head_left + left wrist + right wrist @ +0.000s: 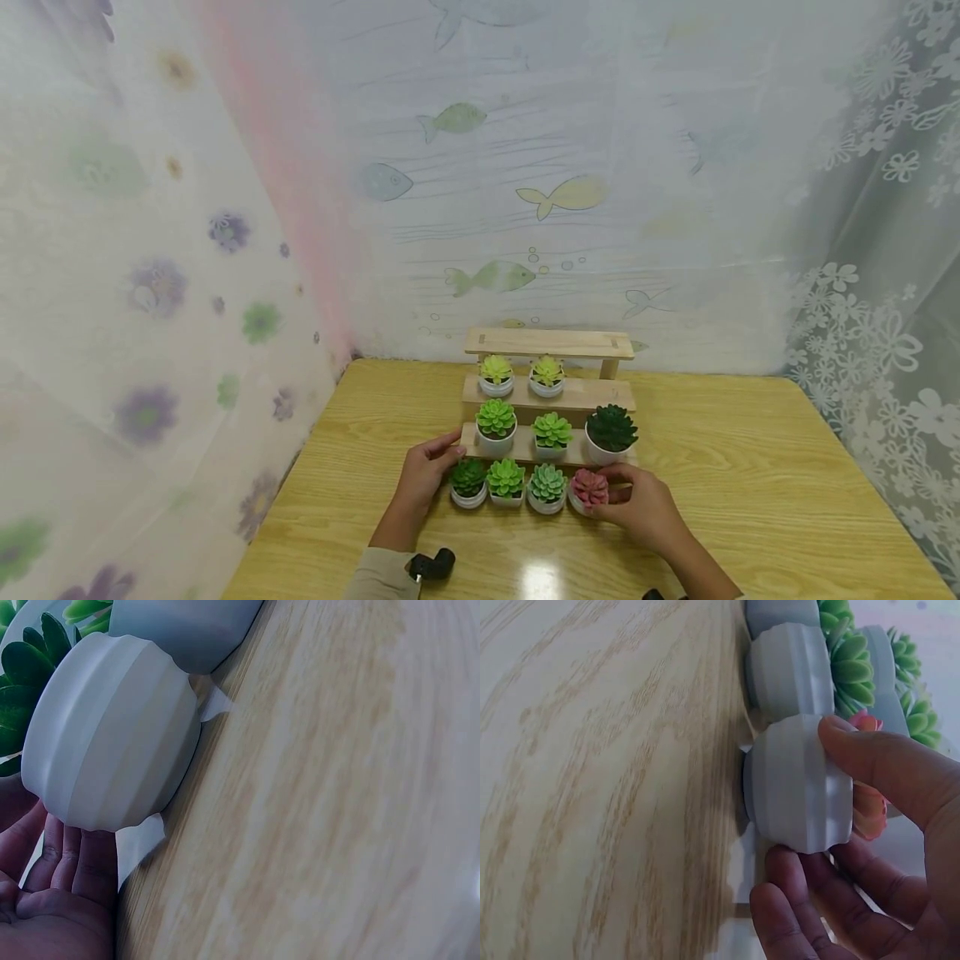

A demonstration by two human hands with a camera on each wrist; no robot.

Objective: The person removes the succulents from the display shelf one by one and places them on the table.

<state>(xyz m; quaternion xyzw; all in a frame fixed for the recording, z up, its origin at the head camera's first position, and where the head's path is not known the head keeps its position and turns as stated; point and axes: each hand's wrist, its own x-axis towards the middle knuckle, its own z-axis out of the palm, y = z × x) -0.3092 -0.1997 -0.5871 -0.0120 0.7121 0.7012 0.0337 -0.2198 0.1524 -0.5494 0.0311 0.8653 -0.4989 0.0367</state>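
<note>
The desk (757, 492) is yellow-brown, with wavy wood lines running over it. A bright white patch of light (542, 579) shines on its near part. The back wall (660, 100) is pale, with fish (573, 193), bubbles and thin wavy lines drawn on it. On the left hangs a white sheet (67, 350) with purple, green and orange flowers, and a pink band runs down near the corner. On the right is a gray curtain (855, 250) with white flowers.

A wood shelf (550, 343) with 3 steps stands at the back of the desk. 2 yellow-green plants (547, 372) sit on its middle step and 3 green plants (552, 432) on its low step. 4 plants make a front row on the desk.

The pink plant (590, 489) is at the right end of that row. The right hand (647, 506) pinches its white pot (799, 784) between thumb and fingers. The left hand (423, 477) is at the shelf's left end, near the dark green plant (468, 477); I cannot tell if its fingers grip.
</note>
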